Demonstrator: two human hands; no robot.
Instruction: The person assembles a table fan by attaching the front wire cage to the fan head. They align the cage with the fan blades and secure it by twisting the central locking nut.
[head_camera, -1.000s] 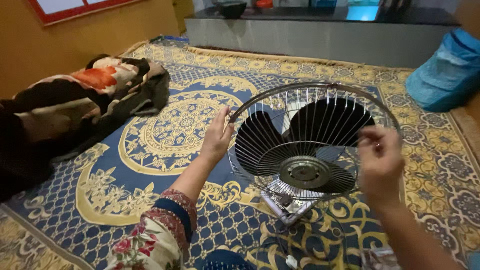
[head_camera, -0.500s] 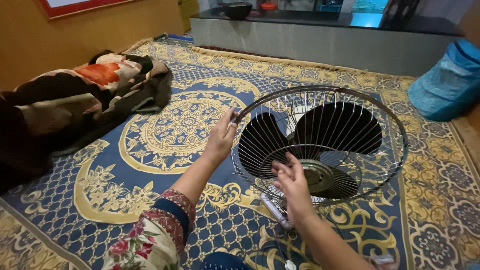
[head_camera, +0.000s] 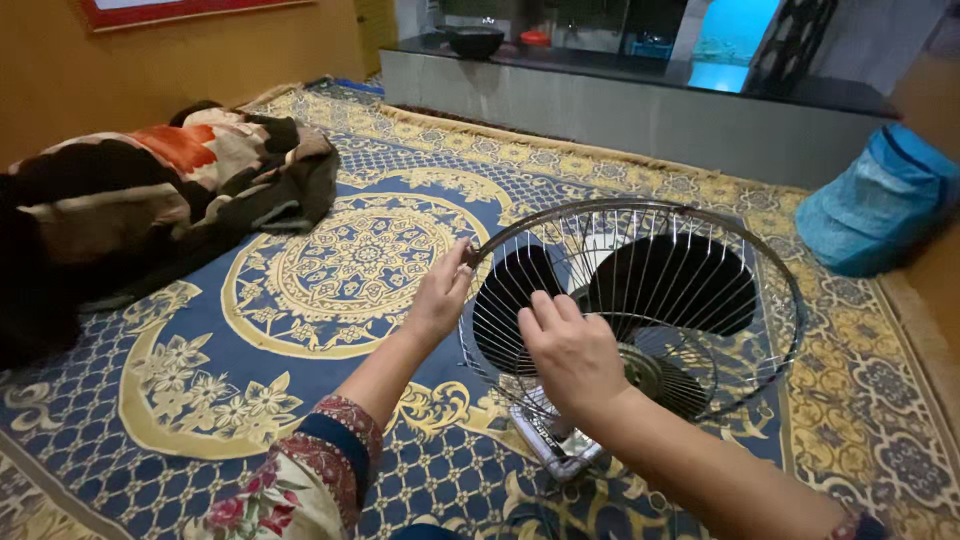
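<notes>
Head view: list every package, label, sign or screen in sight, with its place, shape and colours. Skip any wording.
Framed board: on the ochre wall at top left, rectangular, red frame around a pale panel, cut off by the picture's edge.
Glowing panel: behind the dark ledge at top, upright rectangle of bright blue-green light; whether it is a screen cannot be told.
Blue bag: on the floor at far right, rounded, light blue with darker trim.
</notes>
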